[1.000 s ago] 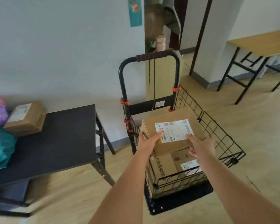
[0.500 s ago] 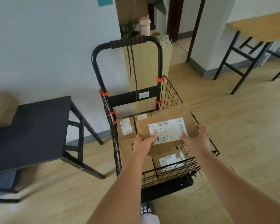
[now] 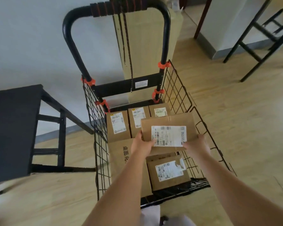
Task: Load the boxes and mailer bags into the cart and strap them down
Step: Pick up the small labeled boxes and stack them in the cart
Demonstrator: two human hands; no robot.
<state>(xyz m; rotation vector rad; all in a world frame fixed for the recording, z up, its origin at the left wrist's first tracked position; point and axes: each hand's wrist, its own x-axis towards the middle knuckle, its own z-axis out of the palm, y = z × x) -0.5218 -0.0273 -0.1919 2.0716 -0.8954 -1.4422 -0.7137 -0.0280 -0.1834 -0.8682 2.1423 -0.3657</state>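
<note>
Where cart stands, wood floor; black table beside.

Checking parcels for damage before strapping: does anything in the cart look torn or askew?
The label on the near right box looks torn or peeled at its top right corner. The held box, between left hand and right hand, is turned askew to the other boxes.

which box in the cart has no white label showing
The large box by the cart's left wall, printed with black characters. The three rear boxes, the front-right box and the held box show white labels.
</note>
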